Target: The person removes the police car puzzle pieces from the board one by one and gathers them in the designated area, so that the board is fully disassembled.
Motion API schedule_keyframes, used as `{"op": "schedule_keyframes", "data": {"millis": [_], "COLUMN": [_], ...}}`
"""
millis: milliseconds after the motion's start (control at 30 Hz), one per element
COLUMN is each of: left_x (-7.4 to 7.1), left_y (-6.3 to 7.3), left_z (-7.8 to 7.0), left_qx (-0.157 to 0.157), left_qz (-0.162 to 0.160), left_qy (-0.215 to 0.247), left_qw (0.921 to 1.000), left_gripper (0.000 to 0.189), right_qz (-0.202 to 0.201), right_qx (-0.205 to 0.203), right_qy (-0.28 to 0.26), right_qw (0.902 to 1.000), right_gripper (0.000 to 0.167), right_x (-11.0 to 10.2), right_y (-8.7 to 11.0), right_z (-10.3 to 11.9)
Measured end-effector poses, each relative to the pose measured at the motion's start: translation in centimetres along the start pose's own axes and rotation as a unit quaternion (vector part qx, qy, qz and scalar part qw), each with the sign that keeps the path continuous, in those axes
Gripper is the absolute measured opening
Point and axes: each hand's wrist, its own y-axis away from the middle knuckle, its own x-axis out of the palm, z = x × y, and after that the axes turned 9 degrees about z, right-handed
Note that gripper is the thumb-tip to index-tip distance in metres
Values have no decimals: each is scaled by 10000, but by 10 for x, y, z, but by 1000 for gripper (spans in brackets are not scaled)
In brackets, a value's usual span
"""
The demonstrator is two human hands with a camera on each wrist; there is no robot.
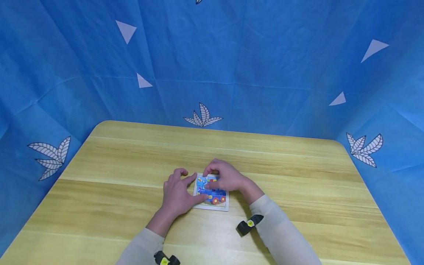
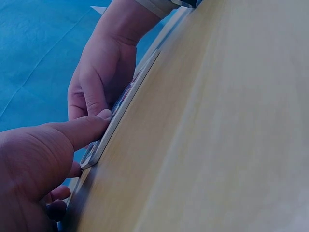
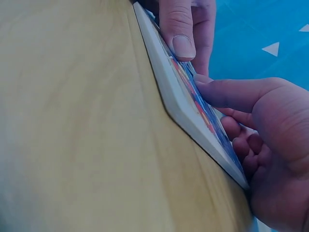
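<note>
1. Sleeve (image 1: pixel 140 248), behind the left grip (image 1: pixel 179 194), which is loosely spread.
2. Picture puzzle (image 1: pixel 216 195), touching that grip, just right.
3. Right grip (image 1: pixel 228 177) bends over it; pinching, cannot tell.
4. Seemingly mostly assembled; remainder hidden.

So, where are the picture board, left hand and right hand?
Picture board (image 1: pixel 217 193), head view, blue printed area.
Left hand (image 1: pixel 176 194), head view, back of hand.
Right hand (image 1: pixel 230 178), head view, back of hand.

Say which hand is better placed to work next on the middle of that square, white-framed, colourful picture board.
Probably the right hand: its thumb and fingers reach over the upper middle of the board. The left hand sits at the board's left edge, thumb on top, perhaps steadying it.
</note>
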Motion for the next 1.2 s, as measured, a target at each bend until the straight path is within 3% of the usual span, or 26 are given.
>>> {"op": "schedule_keyframes", "data": {"millis": [433,1100,1200], "left_x": [1,2,2], "left_y": [0,2,1], "left_z": [-1,-1,-1], "left_qx": [47,-7,0], "left_qz": [-7,-50,-58], "left_qy": [-1,58,74], "left_qw": [10000,10000,10000], "left_gripper": [85,89,88], "right_qz": [-105,-1022,-1160], "right_qx": [-146,200,304], "right_qy": [-340,-634,-691], "right_qw": [9993,9925,9904], "right_gripper": [23,23,25], "right_x": [-4,-11,-18], "right_y": [6,39,49], "right_z": [-2,-5,5]}}
